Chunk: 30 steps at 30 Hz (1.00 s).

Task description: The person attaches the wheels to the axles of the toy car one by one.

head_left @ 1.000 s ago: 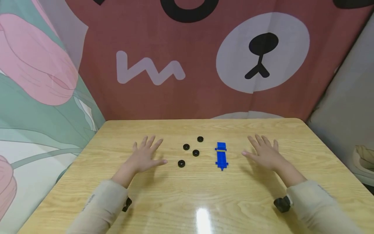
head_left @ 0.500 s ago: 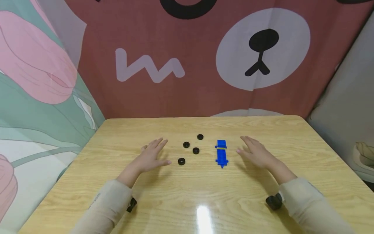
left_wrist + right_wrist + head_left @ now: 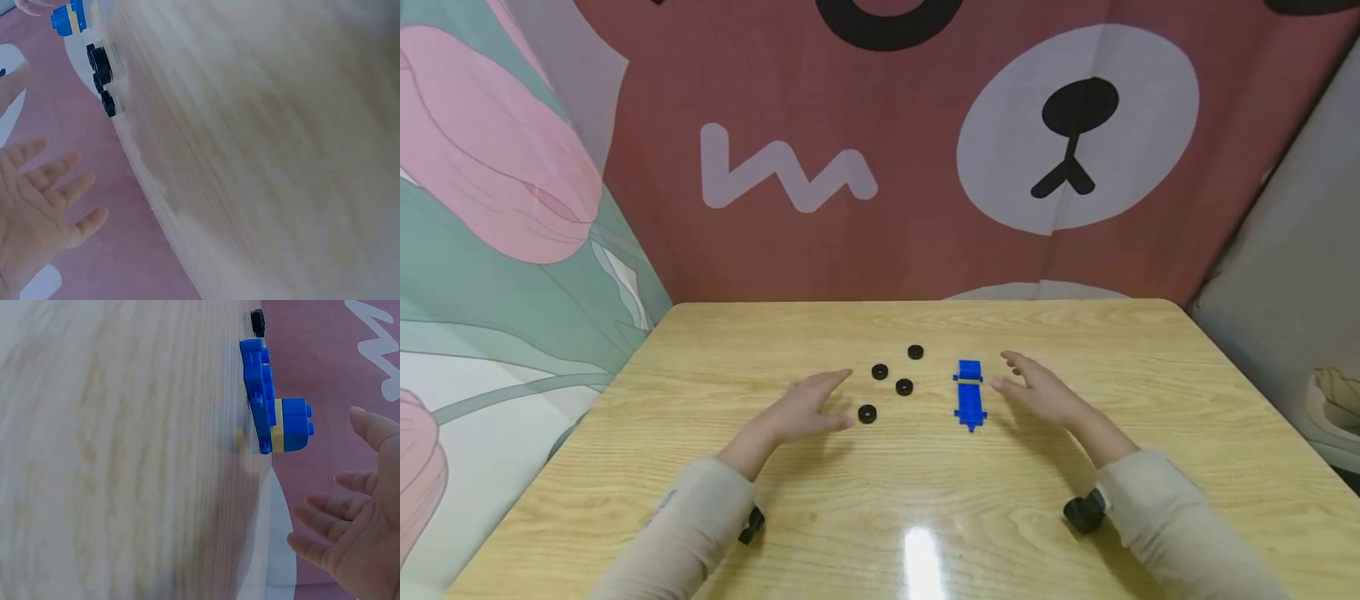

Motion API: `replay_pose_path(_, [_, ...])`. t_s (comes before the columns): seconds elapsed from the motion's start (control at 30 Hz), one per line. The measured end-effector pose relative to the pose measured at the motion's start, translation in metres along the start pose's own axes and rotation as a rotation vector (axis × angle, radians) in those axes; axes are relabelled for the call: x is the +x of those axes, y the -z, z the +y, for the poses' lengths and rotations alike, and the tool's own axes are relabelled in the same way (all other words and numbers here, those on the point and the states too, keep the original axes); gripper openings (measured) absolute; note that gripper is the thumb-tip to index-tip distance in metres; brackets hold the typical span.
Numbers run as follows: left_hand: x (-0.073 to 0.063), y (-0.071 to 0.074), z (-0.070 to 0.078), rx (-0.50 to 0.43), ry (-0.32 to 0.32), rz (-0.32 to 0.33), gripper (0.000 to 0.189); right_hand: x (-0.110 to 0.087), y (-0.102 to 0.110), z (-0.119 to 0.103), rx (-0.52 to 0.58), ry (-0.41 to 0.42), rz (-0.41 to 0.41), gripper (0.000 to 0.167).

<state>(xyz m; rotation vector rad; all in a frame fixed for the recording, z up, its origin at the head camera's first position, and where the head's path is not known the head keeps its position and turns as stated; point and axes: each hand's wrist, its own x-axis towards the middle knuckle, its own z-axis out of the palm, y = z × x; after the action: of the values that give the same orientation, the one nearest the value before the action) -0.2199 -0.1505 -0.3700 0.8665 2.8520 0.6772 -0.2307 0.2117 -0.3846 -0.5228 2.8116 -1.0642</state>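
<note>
Near the middle of the table lies a blue toy car chassis (image 3: 971, 402) built of blocks, with a raised block at its far end. A yellow layer (image 3: 277, 426) shows beneath that block in the right wrist view. Several small black toy wheels (image 3: 904, 387) lie flat and apart to its left. My left hand (image 3: 801, 408) hovers left of the nearest wheel (image 3: 867, 414), fingers extended and thumb spread, holding nothing. Just right of the chassis is my right hand (image 3: 1041, 392), its fingers relaxed and nothing in its grasp; it appears not to touch the chassis.
The wooden table (image 3: 865, 492) ends at a far edge against a reddish-brown curtain (image 3: 910, 250) with a cartoon bear print. A floral curtain (image 3: 512, 333) hangs on the left. Dark wrist cameras (image 3: 1084, 512) sit under the sleeves.
Both hands have moved inward, the left toward the black wheels and the right toward the blue chassis. Their spread fingers have drawn closer together. The wheels and chassis stay in place.
</note>
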Motion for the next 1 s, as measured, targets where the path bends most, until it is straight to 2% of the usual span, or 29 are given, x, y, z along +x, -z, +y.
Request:
replay_pose_path(0.37, [0.008, -0.008, -0.002, -0.030, -0.017, -0.068, 0.068, 0.010, -0.006, 0.002, 0.084, 0.001, -0.013, 0.059])
replay_pose_path(0.6, [0.013, -0.011, 0.002, -0.049, -0.031, -0.128, 0.063, 0.018, -0.006, 0.002, 0.079, -0.008, -0.037, 0.054])
replay_pose_path(0.77, [0.019, -0.014, 0.003, -0.002, -0.057, -0.157, 0.059, 0.022, -0.006, 0.000, 0.081, -0.015, -0.045, 0.054])
replay_pose_path(1.0, [0.026, -0.016, 0.006, 0.035, -0.036, -0.197, 0.054, 0.031, -0.013, 0.001, 0.113, -0.022, -0.059, 0.057])
